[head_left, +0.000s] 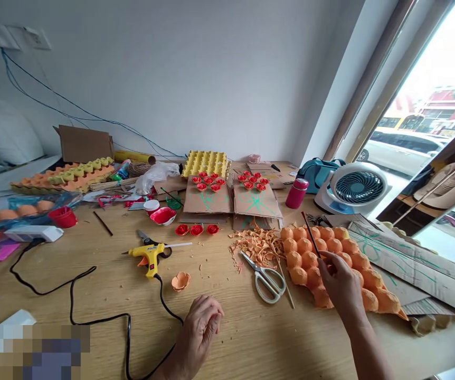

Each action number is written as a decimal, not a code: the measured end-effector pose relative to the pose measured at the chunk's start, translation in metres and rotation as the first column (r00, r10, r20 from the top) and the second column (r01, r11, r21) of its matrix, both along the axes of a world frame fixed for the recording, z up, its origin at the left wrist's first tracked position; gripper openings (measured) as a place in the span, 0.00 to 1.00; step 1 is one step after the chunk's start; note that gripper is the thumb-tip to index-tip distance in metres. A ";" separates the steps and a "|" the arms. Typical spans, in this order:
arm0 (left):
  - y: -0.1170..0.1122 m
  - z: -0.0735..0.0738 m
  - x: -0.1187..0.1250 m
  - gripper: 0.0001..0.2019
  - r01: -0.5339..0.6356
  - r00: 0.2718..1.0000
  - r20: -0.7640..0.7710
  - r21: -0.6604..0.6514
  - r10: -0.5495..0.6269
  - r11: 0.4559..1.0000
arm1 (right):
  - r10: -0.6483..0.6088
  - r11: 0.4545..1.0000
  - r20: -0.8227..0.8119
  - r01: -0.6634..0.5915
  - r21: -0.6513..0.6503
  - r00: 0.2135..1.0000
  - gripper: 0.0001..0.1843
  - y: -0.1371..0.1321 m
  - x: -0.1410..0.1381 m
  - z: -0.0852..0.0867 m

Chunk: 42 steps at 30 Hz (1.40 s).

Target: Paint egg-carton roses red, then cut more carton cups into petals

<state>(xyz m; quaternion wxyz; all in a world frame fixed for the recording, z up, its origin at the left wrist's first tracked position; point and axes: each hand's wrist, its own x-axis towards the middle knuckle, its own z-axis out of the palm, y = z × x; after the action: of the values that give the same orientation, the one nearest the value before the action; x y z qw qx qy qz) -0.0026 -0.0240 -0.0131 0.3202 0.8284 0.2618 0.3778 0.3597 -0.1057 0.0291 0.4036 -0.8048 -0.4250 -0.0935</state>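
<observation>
My right hand [340,282] pinches a thin dark paintbrush [311,235] with a reddish tip, which points up and away over an orange egg tray [334,246] lying cups-up. On the table's near edge rests my left hand [202,330], its fingers curled together with nothing visible in them. Just beyond it sits an unpainted orange paper flower [180,281]. A yellow hot glue gun [148,257] lies farther left, its black cord running towards my left forearm. Between my hands and beyond them are scissors [269,285] with pale handles and a thin wooden stick [286,285].
Orange scraps [257,245] are heaped beside the egg tray. Three red flowers [196,230] lie before cardboard panels [207,203] bearing more red flowers. A bowl of red paint [163,215], a pink bottle [296,193] and a white fan [352,189] stand around the back.
</observation>
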 end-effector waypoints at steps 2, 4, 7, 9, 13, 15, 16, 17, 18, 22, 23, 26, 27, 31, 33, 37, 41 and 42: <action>0.000 0.002 0.000 0.18 -0.011 1.000 0.001 -0.019 0.011 1.000 | 0.023 1.000 -0.049 -0.022 0.015 0.999 0.22 0.001 -0.001 0.002; 0.000 0.004 0.000 0.16 -0.017 1.000 -0.003 -0.050 0.017 0.999 | 0.068 0.998 -0.093 -0.066 0.019 0.993 0.22 0.004 -0.005 0.003; 0.000 0.004 -0.001 0.17 -0.011 1.000 -0.002 -0.085 0.010 0.996 | 0.165 0.986 -0.128 -0.165 0.012 0.978 0.21 0.011 -0.019 0.004; 0.000 0.004 -0.001 0.19 -0.003 1.000 0.001 -0.079 0.003 0.997 | 0.229 0.973 -0.128 -0.231 -0.003 0.965 0.19 0.017 -0.032 0.006; -0.001 0.006 -0.001 0.18 0.003 1.000 -0.003 -0.050 -0.003 0.999 | 0.340 0.936 -0.101 -0.347 -0.062 0.935 0.15 0.024 -0.061 0.010; -0.001 0.007 -0.001 0.17 -0.002 1.000 -0.009 -0.049 0.002 0.999 | 0.387 0.913 -0.087 -0.394 -0.102 0.918 0.13 0.025 -0.073 0.010; -0.001 0.007 -0.001 0.16 -0.004 1.000 -0.012 -0.050 0.003 0.999 | 0.403 0.903 -0.078 -0.410 -0.124 0.912 0.13 0.025 -0.077 0.010; -0.001 0.008 -0.001 0.16 -0.005 1.000 -0.016 -0.050 0.004 0.999 | 0.415 0.895 -0.068 -0.421 -0.148 0.907 0.12 0.025 -0.080 0.009; -0.001 0.007 -0.001 0.16 -0.004 1.000 -0.018 -0.047 0.003 0.999 | 0.420 0.889 -0.056 -0.424 -0.174 0.906 0.12 0.025 -0.081 0.007; 0.000 0.005 0.000 0.16 0.014 0.999 -0.030 -0.035 -0.015 0.999 | 0.379 0.885 0.000 -0.362 -0.294 0.926 0.09 0.032 -0.080 -0.003; 0.000 0.004 0.000 0.16 0.020 0.999 -0.035 -0.034 -0.021 0.999 | 0.358 0.884 0.015 -0.333 -0.327 0.934 0.09 0.035 -0.080 -0.005; 0.000 0.002 0.001 0.15 0.034 0.998 -0.043 -0.029 -0.035 0.999 | 0.296 0.872 0.053 -0.247 -0.423 0.954 0.09 0.048 -0.080 -0.007; 0.000 0.002 0.001 0.15 0.037 0.998 -0.043 -0.026 -0.038 0.999 | 0.278 0.863 0.062 -0.221 -0.455 0.959 0.09 0.054 -0.080 -0.007; 0.000 0.003 -0.001 0.15 0.038 0.998 -0.043 -0.024 -0.039 0.999 | 0.213 0.814 0.088 -0.127 -0.568 0.973 0.08 0.073 -0.083 -0.003; 0.000 0.002 -0.001 0.15 0.042 0.998 -0.044 -0.024 -0.043 0.999 | 0.189 0.782 0.095 -0.092 -0.616 0.977 0.07 0.081 -0.083 -0.002; 0.001 -0.004 -0.002 0.15 0.064 0.997 -0.046 -0.015 -0.065 0.998 | 0.171 0.729 0.100 -0.057 -0.682 0.980 0.11 0.091 -0.081 -0.007; 0.001 -0.008 -0.002 0.15 0.071 0.995 -0.075 -0.023 -0.073 0.997 | 0.148 0.697 0.111 -0.024 -0.716 0.983 0.12 0.092 -0.078 -0.011; 0.001 -0.008 -0.002 0.15 0.072 0.994 -0.081 -0.027 -0.074 0.997 | 0.145 0.692 0.114 -0.018 -0.722 0.983 0.12 0.092 -0.078 -0.011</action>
<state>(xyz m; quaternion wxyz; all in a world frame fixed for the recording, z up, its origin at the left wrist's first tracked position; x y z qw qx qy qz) -0.0050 -0.0227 -0.0207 0.3326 0.8484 0.2486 0.3283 0.2818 -0.0136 0.0180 0.0256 -0.8682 -0.4944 0.0326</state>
